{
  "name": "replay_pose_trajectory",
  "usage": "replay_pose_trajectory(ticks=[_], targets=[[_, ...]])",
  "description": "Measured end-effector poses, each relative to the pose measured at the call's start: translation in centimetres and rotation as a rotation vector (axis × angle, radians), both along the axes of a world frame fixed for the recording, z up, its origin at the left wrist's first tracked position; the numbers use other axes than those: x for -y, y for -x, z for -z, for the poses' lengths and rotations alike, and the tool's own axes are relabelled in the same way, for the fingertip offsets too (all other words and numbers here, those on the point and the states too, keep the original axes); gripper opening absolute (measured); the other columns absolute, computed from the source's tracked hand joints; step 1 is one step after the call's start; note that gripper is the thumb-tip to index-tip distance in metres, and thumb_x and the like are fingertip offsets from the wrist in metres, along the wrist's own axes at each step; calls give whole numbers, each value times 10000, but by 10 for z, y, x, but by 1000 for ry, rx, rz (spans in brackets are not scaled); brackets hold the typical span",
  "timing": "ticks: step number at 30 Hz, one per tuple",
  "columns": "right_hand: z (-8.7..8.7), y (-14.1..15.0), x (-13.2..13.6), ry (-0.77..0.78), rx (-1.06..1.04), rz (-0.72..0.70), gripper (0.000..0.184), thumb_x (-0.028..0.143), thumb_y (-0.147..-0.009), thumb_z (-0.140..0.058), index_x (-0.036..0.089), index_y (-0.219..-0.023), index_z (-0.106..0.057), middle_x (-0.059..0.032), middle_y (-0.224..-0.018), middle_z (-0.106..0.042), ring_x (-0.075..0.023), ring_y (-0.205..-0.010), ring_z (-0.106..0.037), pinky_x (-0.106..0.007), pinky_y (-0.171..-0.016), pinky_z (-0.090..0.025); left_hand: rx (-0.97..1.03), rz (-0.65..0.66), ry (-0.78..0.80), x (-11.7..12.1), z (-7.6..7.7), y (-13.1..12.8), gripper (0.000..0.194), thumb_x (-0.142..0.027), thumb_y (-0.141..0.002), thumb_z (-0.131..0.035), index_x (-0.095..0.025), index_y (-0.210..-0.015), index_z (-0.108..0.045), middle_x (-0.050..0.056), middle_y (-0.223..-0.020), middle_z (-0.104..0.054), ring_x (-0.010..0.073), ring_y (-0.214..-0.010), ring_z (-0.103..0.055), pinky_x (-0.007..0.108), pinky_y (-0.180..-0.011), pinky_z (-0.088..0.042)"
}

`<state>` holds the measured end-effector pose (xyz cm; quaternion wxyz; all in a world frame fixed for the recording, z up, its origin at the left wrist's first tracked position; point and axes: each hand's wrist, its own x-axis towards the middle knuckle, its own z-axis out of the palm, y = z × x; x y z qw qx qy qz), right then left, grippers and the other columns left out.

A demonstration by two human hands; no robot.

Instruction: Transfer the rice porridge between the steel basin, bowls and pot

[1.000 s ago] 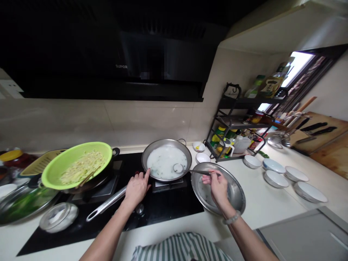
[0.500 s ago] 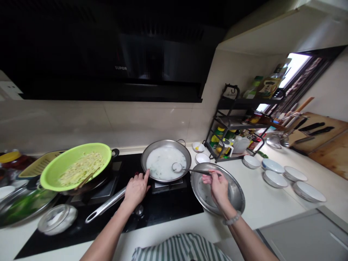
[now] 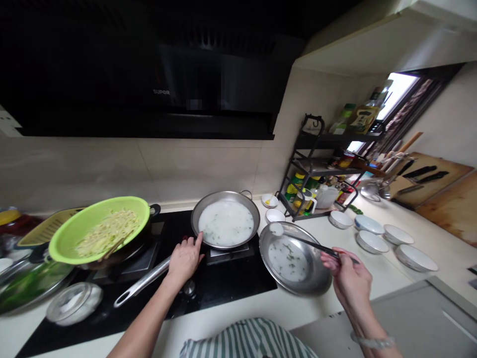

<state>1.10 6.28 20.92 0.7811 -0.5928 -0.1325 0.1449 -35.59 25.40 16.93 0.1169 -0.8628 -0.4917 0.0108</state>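
A steel frying pan [image 3: 194, 214] of milky white liquid with green flecks sits on the stove. Over its handle [image 3: 143, 281], close to the pan, my left hand [image 3: 185, 259] is closed, its index finger stretched toward the rim; the grip underneath is hidden. My right hand [image 3: 348, 278] holds a long dark-handled ladle [image 3: 311, 242] out to the right. The ladle's bowl, with white liquid in it, is over the far left rim of a steel basin [image 3: 322, 283]. In that basin lies more white liquid with green bits.
A green colander [image 3: 61, 243] of pale shreds with chopsticks stands on the left burner. A glass jar [image 3: 74, 303] is at the front left. Several white bowls [image 3: 372, 242] stand on the right counter, and a black spice rack [image 3: 298, 164] stands behind the basin.
My right hand has moved right, drawing the ladle from the frying pan to the basin. My left hand stays at the pan handle. The view has shifted slightly.
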Motion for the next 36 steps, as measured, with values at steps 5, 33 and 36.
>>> replay_pose_trajectory(ticks=[5,33,36], targets=[[48,-11,31,245,314,5,346,477,-775,-591,164,-922,-574,-51,-581,-672,-204,-473,-634,-328,-493,-543,-16,-2,9,1,-2,-1,610,-343,-885,-478,-132,-1443,-354,160,-1017,-587,276,-899,-552,361,-732,-400],[11,78,-79,189,664,-438,242,386,-826,-530,207,-939,-645,-48,-763,-687,-191,-603,-643,-336,-628,-529,9,-17,12,1,-2,-1,621,-348,-875,-501,-153,-1445,-348,156,-1026,-581,270,-908,-546,352,-755,-391],[13,79,-88,205,570,-432,254,407,-827,-523,198,-936,-619,-34,-668,-667,-200,-552,-637,-334,-569,-530,15,-16,12,1,-1,-1,628,-351,-871,-510,-152,-1445,-351,157,-1022,-580,272,-911,-546,351,-750,-390]])
